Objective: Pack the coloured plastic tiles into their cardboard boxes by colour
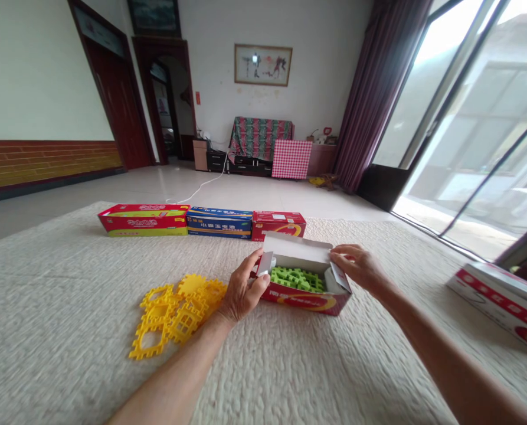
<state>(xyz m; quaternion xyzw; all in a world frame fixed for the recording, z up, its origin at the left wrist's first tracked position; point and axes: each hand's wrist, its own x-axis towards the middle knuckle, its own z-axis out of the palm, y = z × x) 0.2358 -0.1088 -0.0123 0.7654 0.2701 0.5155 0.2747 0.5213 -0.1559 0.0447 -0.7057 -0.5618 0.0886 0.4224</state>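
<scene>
Before me stands a red cardboard box (305,300) with its lid raised at the back. Green toothed plastic building pieces (296,278) lie inside it. My left hand (245,286) is closed on the box's left end flap, thumb toward me and fingers behind. At the right end, my right hand (356,267) has its fingers at the corner by the other white side flap; whether they pinch the flap is hard to see. Yellow toothed plastic building pieces (186,316) lie in a loose heap on the cream quilted cover, left of my left forearm.
Behind the open box, a red and yellow-green box (143,221), a blue box (219,224) and a closed red box (277,224) form a row. A white and red carton (502,301) lies at the far right. A TV cabinet (249,165) stands against the back wall.
</scene>
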